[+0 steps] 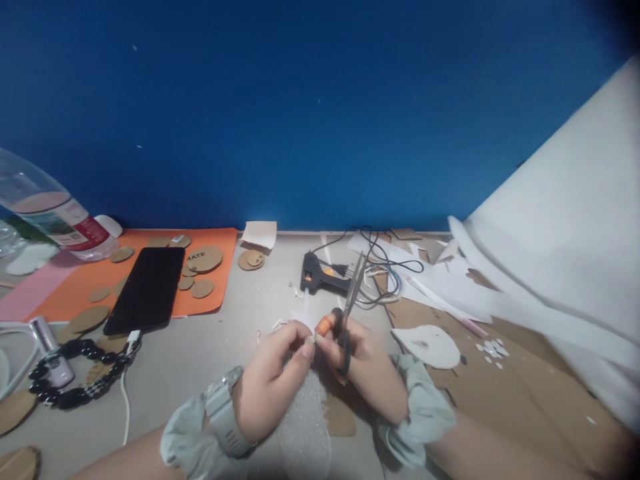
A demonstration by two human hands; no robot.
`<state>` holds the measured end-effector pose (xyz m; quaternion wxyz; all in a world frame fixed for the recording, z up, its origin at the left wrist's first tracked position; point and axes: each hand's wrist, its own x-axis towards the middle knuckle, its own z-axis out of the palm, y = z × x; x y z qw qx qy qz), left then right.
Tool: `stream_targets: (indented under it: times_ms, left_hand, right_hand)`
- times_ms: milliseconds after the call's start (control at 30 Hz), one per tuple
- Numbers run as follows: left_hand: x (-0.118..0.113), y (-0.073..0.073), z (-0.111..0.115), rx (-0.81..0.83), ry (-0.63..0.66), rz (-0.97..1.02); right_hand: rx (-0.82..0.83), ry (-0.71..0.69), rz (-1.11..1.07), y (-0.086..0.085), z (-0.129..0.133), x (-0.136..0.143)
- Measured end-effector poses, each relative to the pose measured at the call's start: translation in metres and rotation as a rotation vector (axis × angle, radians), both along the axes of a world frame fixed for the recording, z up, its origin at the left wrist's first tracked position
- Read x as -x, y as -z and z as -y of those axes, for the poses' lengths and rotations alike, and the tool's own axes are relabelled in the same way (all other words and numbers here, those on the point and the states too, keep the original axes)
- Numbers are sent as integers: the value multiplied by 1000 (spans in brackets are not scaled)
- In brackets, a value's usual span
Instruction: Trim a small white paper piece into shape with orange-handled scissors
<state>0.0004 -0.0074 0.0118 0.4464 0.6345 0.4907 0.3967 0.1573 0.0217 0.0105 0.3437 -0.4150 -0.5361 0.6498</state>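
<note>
The scissors (354,283) are in my right hand (373,367), their handles around my fingers and their blades pointing up and away from me. That hand's thumb and forefinger also come together, meeting the fingertips of my left hand (273,380), which are pressed in a pinch. Whatever sits between them is too small or hidden to tell. With the blades upright so close by, a careless twist of my right wrist could nick a finger, and a loose pinch could drop a tiny bit out of sight.

Beneath my hands lies a pale, sparkly sheet (305,433); if I lowered the scissors without looking, the points might scratch it. Just beyond, the glue gun (325,277) lies near the blade tips, its black cord (413,268) looped behind; I can't tell whether it's hot, but a forward reach could burn me or snag the cord. To the right, small white scraps (493,350) rest on the cardboard (515,393), where a sweeping sleeve could scatter them.
</note>
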Motion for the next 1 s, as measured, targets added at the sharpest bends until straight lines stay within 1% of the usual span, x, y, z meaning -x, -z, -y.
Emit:
stream_targets:
  times_ms: [200,367,767,1000]
  left_hand:
    - [-2,3,1,5,11,-82]
    - [-2,4,1,3,14,-68]
    - [-1,5,0,-11,-1,-49]
    - [0,4,0,-8,11,-14]
  right_hand:
    - [41,22,-25,0,1,1]
    - [53,17,-23,-1,1,1]
    - [-18,11,29,-4,0,0]
    - [-41,-1,22,-2,0,0]
